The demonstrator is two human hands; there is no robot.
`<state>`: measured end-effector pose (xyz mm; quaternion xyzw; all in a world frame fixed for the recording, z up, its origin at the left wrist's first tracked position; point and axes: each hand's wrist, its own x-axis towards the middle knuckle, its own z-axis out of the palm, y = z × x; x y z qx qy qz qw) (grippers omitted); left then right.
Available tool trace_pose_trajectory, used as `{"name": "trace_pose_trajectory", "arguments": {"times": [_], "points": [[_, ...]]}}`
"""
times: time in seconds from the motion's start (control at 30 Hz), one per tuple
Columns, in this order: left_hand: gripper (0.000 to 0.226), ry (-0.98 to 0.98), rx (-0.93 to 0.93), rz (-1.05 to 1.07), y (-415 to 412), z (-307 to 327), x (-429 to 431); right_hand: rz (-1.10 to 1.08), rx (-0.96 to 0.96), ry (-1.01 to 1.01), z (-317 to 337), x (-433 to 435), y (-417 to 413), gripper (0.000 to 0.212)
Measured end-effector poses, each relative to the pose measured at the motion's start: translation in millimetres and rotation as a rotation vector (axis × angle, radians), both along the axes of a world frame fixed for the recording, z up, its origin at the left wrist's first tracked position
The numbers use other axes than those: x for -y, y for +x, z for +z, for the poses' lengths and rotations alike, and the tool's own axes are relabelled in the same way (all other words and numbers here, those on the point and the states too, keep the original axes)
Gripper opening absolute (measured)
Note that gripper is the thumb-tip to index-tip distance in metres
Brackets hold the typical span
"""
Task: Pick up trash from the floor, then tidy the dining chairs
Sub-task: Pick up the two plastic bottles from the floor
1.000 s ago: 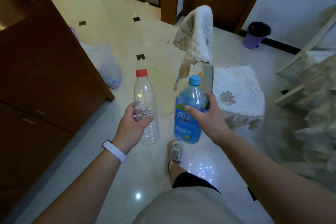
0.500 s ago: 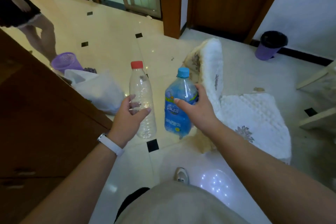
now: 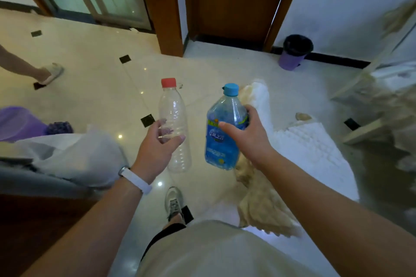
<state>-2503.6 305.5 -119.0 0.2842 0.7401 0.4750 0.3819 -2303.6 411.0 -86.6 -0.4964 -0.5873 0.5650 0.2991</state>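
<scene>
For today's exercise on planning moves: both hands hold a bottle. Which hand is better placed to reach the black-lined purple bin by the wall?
Right, probably. The right hand, gripping the blue bottle, is nearer the bin, ahead and rightward; the left hand with the clear bottle would cross over.

I see the clear bottle [image 3: 174, 123], empty, with a red cap, held upright in my left hand [image 3: 157, 146]. The blue bottle [image 3: 222, 139] has a blue cap and blue label, and it leans a little in my right hand [image 3: 249, 139]. Just behind it stands a chair [image 3: 310, 148] under a white quilted cover.
</scene>
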Motion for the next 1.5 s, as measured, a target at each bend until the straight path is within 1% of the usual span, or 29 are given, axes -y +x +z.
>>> {"name": "trace_pose_trajectory", "arguments": {"times": [0.07, 0.17, 0.3, 0.47, 0.6, 0.8, 0.97, 1.1, 1.33, 1.5], "points": [[0.056, 0.000, -0.006, -0.057, -35, -1, -25, -0.055, 0.000, -0.015, 3, -19, -28, 0.047], [0.061, 0.004, 0.009, -0.117, -88, -2, -65, -0.095, 0.028, -0.020, 9, -46, -68, 0.053], [0.060, 0.019, 0.029, -0.189, -134, 1, -116, -0.184, 0.048, 0.019, 16, -77, -105, 0.058], [0.062, 0.025, 0.038, -0.277, -157, 0, -180, -0.298, 0.075, 0.037, 16, -119, -126, 0.058], [0.059, 0.010, 0.034, -0.322, -169, -5, -232, -0.356, 0.091, 0.020, 5, -164, -134, 0.054], [0.059, -0.040, -0.043, -0.347, -190, -10, -333, -0.391, 0.028, -0.061, -22, -263, -153, 0.049], [0.062, -0.070, -0.079, -0.366, -195, 7, -438, -0.387, 0.001, -0.053, -23, -367, -160, 0.051], [0.060, -0.035, -0.098, -0.417, -182, 21, -522, -0.398, -0.029, -0.036, -11, -441, -147, 0.054], [0.061, -0.047, -0.084, -0.586, -150, 18, -633, -0.516, -0.040, -0.054, -6, -525, -113, 0.050], [0.055, -0.016, -0.090, -0.686, -128, 5, -725, -0.641, -0.030, -0.068, -17, -590, -96, 0.051]]}}
